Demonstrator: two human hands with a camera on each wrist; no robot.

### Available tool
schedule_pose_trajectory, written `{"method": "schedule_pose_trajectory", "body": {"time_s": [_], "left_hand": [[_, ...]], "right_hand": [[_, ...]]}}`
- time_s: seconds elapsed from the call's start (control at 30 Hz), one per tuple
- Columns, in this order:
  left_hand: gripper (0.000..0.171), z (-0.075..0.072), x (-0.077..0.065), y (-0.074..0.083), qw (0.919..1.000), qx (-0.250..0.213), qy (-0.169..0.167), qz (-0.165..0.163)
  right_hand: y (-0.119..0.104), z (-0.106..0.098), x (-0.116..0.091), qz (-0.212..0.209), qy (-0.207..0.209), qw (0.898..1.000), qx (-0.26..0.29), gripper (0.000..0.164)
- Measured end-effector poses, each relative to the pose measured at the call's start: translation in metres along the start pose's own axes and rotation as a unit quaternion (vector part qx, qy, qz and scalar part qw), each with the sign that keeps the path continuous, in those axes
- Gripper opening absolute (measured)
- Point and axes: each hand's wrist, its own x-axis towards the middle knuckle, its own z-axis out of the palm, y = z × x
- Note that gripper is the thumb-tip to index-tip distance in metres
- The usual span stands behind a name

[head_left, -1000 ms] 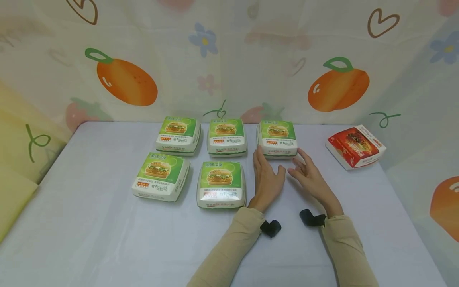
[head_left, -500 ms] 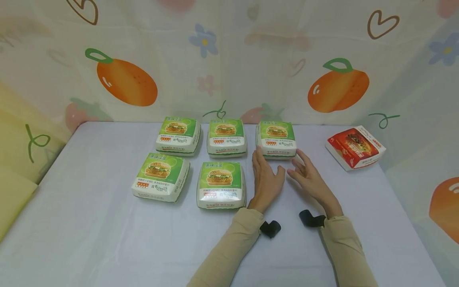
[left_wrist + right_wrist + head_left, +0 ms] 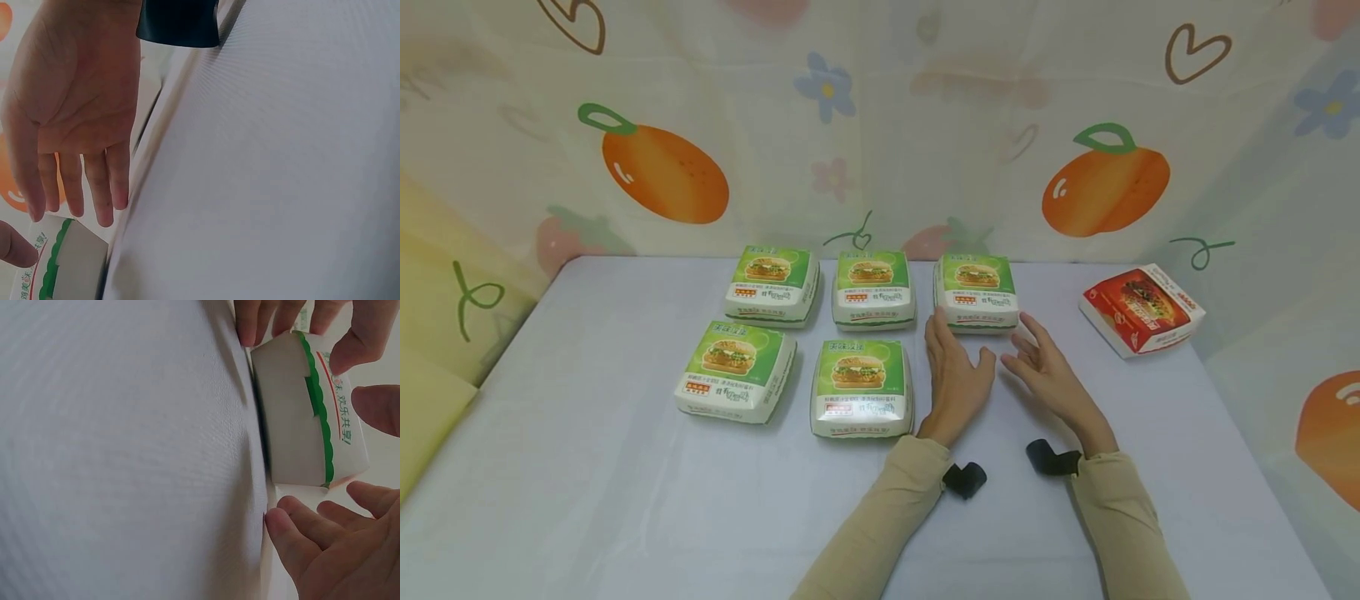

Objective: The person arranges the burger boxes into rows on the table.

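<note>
In the head view, a green and white burger box point(image 3: 976, 292) sits at the right end of the back row. My left hand point(image 3: 958, 379) is at its left front corner, fingers extended and thumb apart. Opposite it, my right hand point(image 3: 1051, 379) has its fingertips right at the right front corner, fingers slightly bent. The right wrist view shows the box's white side with a scalloped green band point(image 3: 319, 406), between the fingers of both hands. Seen in the left wrist view, the left palm point(image 3: 81, 106) is flat with the fingers spread toward the box point(image 3: 78, 259).
Two more green boxes stand left in the back row, the middle one point(image 3: 872, 287) and the far left one point(image 3: 771, 283). In front are a tilted green box point(image 3: 733, 371) and another one point(image 3: 861, 387). A red burger box point(image 3: 1142, 308) lies angled at the right table edge.
</note>
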Motion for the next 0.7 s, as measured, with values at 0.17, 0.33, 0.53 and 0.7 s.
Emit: {"method": "schedule_pose_trajectory", "body": {"time_s": [0.17,0.33,0.53,0.7], "left_hand": [[0.088,0.000,-0.001,0.002,1.0000,-0.006,0.006,0.001],[0.088,-0.001,-0.003,0.005,0.9998,-0.003,0.018,0.001],[0.087,-0.002,-0.004,0.011,0.9994,-0.015,0.029,0.009],[0.086,-0.003,-0.007,0.016,0.9988,-0.023,0.032,0.029]], "right_hand": [[-0.002,-0.001,-0.001,-0.003,0.004,1.000,-0.010,0.079],[-0.002,-0.003,-0.002,-0.003,0.007,1.000,-0.017,0.078],[-0.001,-0.006,-0.001,0.006,0.007,1.000,-0.026,0.078],[-0.003,-0.012,-0.002,0.007,0.011,0.999,-0.046,0.077]]}}
